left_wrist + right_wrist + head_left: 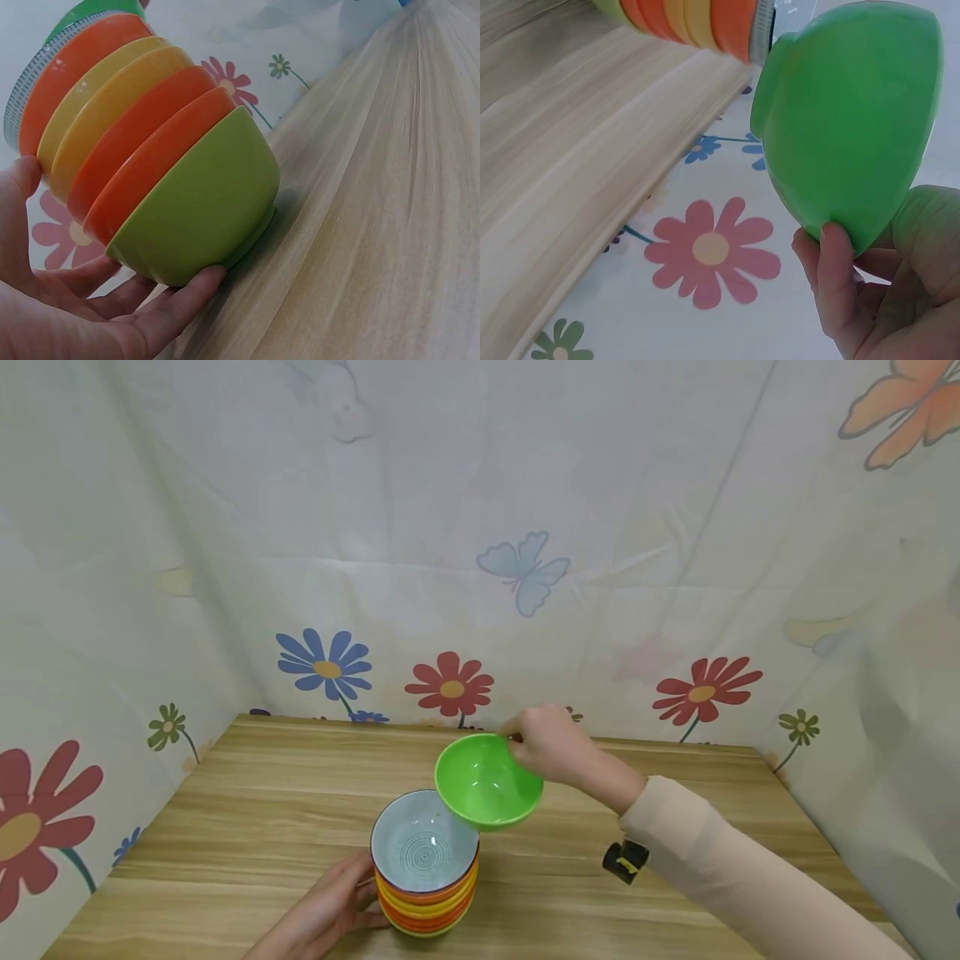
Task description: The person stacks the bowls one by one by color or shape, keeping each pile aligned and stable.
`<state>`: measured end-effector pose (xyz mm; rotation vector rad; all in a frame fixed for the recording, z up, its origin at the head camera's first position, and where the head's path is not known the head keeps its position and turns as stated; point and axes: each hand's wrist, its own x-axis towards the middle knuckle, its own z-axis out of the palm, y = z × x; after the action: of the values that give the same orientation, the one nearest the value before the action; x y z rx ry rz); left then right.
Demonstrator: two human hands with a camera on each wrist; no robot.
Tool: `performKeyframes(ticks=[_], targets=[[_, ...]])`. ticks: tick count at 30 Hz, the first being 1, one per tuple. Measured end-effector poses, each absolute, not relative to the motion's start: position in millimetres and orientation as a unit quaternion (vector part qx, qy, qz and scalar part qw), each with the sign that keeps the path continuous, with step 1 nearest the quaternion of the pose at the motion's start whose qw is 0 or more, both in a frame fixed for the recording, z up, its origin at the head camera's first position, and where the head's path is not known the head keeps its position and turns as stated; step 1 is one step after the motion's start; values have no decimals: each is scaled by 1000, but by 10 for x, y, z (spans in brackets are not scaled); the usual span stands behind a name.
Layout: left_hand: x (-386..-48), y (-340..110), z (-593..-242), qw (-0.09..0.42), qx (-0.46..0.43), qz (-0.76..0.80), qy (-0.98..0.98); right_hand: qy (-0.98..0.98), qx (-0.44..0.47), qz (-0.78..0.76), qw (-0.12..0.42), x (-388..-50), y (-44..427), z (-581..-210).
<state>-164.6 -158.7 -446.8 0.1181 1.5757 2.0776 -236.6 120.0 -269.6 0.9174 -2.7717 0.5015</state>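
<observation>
My right hand (pixel 551 743) pinches the rim of a bright green bowl (pixel 487 783), holding it tilted in the air. In the right wrist view, fingertips press the outside of this bowl (pixel 847 120) near its rim. Just below and left of it is a stack of nested bowls on the table. The top one is a grey-blue bowl (pixel 423 835) with a dark rim. Under it come orange and yellow bowls (pixel 112 120), then a lime green bowl (pixel 210 195) at the bottom. My left hand (pixel 333 897) rests against the stack's left side, thumb and fingers spread along it.
The wooden table (pixel 247 827) carries the stack near its front. A flower-printed white curtain (pixel 600 635) hangs behind and at both sides. A small black object with a yellow mark (pixel 626 861) is by my right sleeve.
</observation>
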Motion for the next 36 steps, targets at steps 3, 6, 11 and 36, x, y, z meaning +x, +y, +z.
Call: performKeyframes(ticks=[3,6,11,36], targets=[[-1649,-1586,-4474,263,44,769,581,-930,312,174,86,-2363,1143,-2700],[-1648,-1588,-4480,264,44,770,579,-930,313,175,81,-2357,1086,-2705],[-1644,-1597,-4491,264,48,772,576,-928,315,183,77,-2340,995,-2720],[-1621,-1606,-4496,257,58,773,577,-911,356,192,78,-2257,749,-2951]])
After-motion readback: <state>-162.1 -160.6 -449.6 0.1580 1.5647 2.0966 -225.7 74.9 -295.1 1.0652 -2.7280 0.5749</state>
